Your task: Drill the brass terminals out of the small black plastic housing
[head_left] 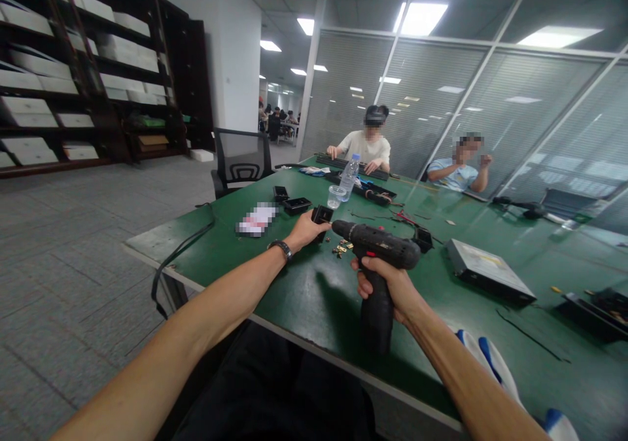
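Observation:
My right hand (387, 281) is wrapped round the grip of a black cordless drill (385, 248), whose chuck points left. My left hand (307, 231) grips a small black box-shaped part (322, 215) and holds it up close to the drill's front end. Whether the bit touches the part I cannot tell. Small brass-coloured pieces (339, 250) lie on the green table (304, 297) just below the chuck. Two similar black parts, one of them a flat black block (297, 205), rest beyond my left hand, near a phone-like object (258, 220) that is blurred out.
A water bottle (349, 178) and a clear plastic cup (335, 197) stand farther back. To the right lie a metal disc drive (490, 271), blue-and-white gloves (490, 359) and a black tray (596, 313). A strap (169, 264) hangs over the left edge. Two people sit across the table.

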A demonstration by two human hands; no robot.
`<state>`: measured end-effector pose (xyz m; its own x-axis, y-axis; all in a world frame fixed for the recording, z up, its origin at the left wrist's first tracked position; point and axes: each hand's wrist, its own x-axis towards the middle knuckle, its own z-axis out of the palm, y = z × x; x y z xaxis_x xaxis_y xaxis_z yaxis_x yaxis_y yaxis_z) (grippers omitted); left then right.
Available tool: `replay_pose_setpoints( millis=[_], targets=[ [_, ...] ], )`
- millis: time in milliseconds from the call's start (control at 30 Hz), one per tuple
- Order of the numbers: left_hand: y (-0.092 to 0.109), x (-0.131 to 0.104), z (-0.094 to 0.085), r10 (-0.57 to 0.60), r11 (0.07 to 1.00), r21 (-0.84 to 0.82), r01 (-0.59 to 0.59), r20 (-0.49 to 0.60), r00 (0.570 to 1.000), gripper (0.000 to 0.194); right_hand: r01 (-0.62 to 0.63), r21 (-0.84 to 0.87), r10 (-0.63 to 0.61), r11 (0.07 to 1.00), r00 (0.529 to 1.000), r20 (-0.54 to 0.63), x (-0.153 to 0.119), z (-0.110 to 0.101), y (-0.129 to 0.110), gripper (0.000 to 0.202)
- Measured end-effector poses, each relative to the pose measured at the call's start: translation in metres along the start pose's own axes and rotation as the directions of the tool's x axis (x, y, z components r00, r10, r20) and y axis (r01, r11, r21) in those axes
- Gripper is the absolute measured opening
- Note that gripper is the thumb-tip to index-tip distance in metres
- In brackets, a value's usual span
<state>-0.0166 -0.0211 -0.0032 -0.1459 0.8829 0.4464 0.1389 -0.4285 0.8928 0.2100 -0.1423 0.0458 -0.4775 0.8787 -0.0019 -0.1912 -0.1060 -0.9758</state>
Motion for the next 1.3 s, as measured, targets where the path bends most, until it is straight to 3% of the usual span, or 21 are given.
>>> replay_pose_setpoints(
  millis=[1300],
  targets=[
    [0.0002,0.0037,0.0003,-0.027,0.999,0.028,0.026,0.043,0.999,0.037,-0.006,0.002,0.006,1.000,1.000,0.015,0.0006,-0.0014,0.0015,0.018]
  ],
)
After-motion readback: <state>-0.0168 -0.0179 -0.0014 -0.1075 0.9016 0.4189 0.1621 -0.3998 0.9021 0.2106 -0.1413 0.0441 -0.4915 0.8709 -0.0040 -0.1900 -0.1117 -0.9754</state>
